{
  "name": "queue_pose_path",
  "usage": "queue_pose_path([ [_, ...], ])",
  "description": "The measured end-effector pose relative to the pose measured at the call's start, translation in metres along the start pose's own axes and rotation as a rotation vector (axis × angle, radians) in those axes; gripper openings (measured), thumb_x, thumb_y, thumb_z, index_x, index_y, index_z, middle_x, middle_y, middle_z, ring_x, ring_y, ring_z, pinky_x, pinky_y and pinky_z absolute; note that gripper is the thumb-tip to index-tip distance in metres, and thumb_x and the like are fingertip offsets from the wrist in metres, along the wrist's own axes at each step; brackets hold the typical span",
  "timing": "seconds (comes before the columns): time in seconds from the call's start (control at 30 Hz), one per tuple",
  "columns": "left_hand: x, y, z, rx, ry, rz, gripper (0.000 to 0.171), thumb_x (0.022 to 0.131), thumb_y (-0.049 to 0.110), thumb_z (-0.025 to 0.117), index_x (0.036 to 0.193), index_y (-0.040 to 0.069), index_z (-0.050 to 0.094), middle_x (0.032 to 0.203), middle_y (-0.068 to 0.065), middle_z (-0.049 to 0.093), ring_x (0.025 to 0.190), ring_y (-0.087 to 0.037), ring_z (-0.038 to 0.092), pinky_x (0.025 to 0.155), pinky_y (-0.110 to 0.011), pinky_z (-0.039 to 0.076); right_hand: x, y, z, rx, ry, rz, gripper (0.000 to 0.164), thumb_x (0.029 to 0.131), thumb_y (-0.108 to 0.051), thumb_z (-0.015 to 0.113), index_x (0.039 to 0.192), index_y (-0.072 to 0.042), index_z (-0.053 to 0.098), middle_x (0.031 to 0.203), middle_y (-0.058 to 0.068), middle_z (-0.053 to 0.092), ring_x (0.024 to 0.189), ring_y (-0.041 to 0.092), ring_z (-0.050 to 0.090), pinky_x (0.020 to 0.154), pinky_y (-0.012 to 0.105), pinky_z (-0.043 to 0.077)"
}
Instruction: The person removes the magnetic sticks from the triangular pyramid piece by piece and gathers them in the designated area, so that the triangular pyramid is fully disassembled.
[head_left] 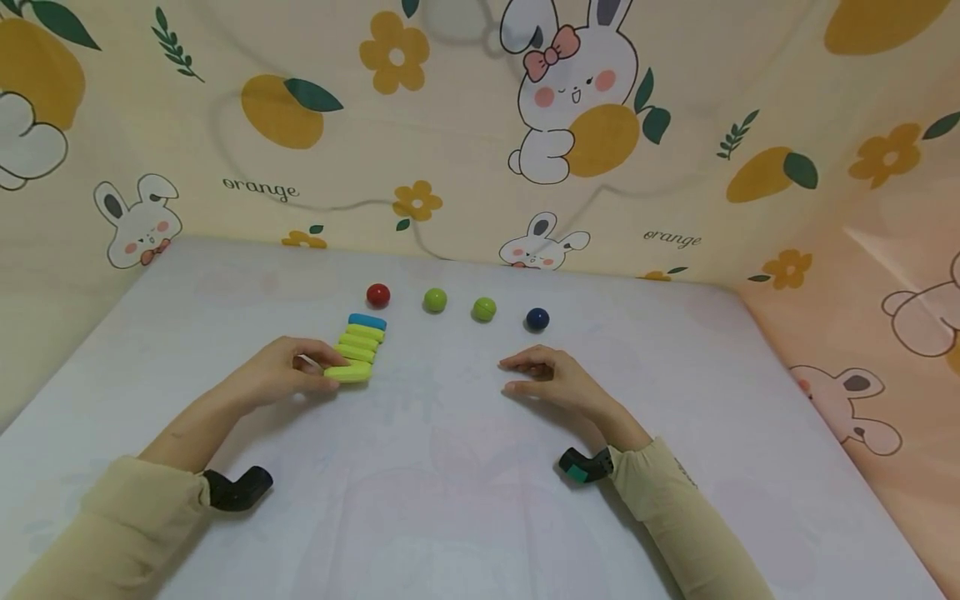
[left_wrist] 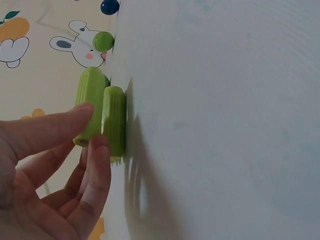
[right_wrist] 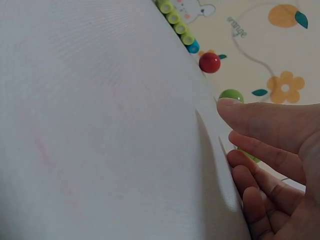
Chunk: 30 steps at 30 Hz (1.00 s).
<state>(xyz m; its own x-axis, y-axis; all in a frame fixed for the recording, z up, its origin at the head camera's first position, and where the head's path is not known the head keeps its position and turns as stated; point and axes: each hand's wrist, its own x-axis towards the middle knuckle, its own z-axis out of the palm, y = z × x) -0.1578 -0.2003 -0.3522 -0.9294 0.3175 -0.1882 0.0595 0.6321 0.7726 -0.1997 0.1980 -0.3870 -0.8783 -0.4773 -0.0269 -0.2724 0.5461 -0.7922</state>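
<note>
My left hand (head_left: 281, 375) pinches a ribbed yellow-green cylinder (head_left: 348, 372) between thumb and fingers. In the left wrist view this cylinder (left_wrist: 90, 102) is raised off the table beside another yellow-green cylinder (left_wrist: 115, 120), and a small hole shows in its end. Beyond it in the head view, more yellow-green cylinders (head_left: 358, 341) lie side by side, with a blue cylinder (head_left: 367, 322) at the far end. My right hand (head_left: 558, 379) hovers low over the table, thumb and fingers apart and holding nothing. Nearest to it is a dark blue ball (head_left: 537, 319).
Behind the cylinders sits a red ball (head_left: 378, 295). To its right are a green ball (head_left: 435, 300) and a second green ball (head_left: 484, 309), spaced apart in a line. A patterned cloth (head_left: 465, 125) rises along the back of the white table (head_left: 450, 483).
</note>
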Motion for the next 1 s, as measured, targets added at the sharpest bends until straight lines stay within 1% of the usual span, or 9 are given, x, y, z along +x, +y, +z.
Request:
queue_pose_path([
  [0.17,-0.002,-0.004,0.002,0.019,0.013,-0.026,0.037,0.083,0.018,0.074,0.114,0.0,0.065,0.111,-0.018,0.062,0.089,-0.022,0.058,0.07,-0.029,0.045,-0.001,0.0,0.0,0.007,-0.001,-0.003,0.038,0.08,-0.025,0.078,0.115,-0.014,0.069,0.115,0.0,0.065,0.106,0.018,0.056,0.09,0.025,0.045],
  [0.27,-0.002,-0.006,0.003,0.02,0.021,-0.033,0.037,0.082,0.018,0.075,0.113,0.0,0.066,0.109,-0.018,0.062,0.088,-0.021,0.058,0.07,-0.029,0.045,-0.001,0.0,0.0,0.005,0.0,-0.013,0.038,0.08,-0.025,0.078,0.116,-0.014,0.069,0.116,0.002,0.065,0.106,0.019,0.055,0.09,0.027,0.045],
  [0.47,0.0,-0.007,0.005,0.024,0.035,-0.023,0.035,0.081,0.016,0.075,0.112,0.001,0.067,0.107,-0.017,0.063,0.087,-0.021,0.058,0.072,-0.029,0.045,-0.001,0.0,0.001,-0.004,0.003,-0.019,0.038,0.081,-0.024,0.078,0.116,-0.013,0.069,0.116,0.003,0.065,0.106,0.019,0.055,0.09,0.028,0.044],
  [0.63,0.001,-0.006,0.007,0.035,0.062,-0.022,0.033,0.08,0.016,0.076,0.109,0.001,0.068,0.104,-0.015,0.065,0.086,-0.02,0.059,0.072,-0.029,0.045,-0.001,0.0,0.0,-0.001,0.0,-0.016,0.038,0.081,-0.024,0.078,0.116,-0.013,0.068,0.116,0.003,0.065,0.107,0.019,0.055,0.092,0.029,0.044],
  [0.8,0.004,-0.005,0.01,0.056,0.093,-0.049,0.032,0.079,0.017,0.077,0.106,0.001,0.068,0.1,-0.015,0.064,0.084,-0.021,0.058,0.069,-0.028,0.045,0.0,0.001,0.0,0.014,-0.008,-0.015,0.038,0.081,-0.021,0.077,0.117,-0.011,0.068,0.117,0.005,0.064,0.108,0.021,0.055,0.093,0.032,0.043],
  [0.9,0.004,-0.004,0.012,0.063,0.113,-0.073,0.032,0.079,0.018,0.077,0.105,0.001,0.068,0.098,-0.014,0.063,0.082,-0.021,0.058,0.067,-0.027,0.045,0.0,0.002,0.001,0.011,-0.006,-0.015,0.039,0.082,-0.018,0.076,0.118,-0.009,0.067,0.118,0.008,0.064,0.108,0.024,0.055,0.093,0.032,0.043],
  [1.0,0.004,-0.005,0.012,0.057,0.127,-0.088,0.033,0.078,0.019,0.078,0.104,0.002,0.068,0.098,-0.014,0.064,0.081,-0.02,0.057,0.066,-0.028,0.044,-0.001,0.0,0.001,0.002,-0.002,-0.012,0.039,0.082,-0.014,0.076,0.119,-0.005,0.066,0.119,0.011,0.063,0.11,0.027,0.054,0.094,0.035,0.043],
])
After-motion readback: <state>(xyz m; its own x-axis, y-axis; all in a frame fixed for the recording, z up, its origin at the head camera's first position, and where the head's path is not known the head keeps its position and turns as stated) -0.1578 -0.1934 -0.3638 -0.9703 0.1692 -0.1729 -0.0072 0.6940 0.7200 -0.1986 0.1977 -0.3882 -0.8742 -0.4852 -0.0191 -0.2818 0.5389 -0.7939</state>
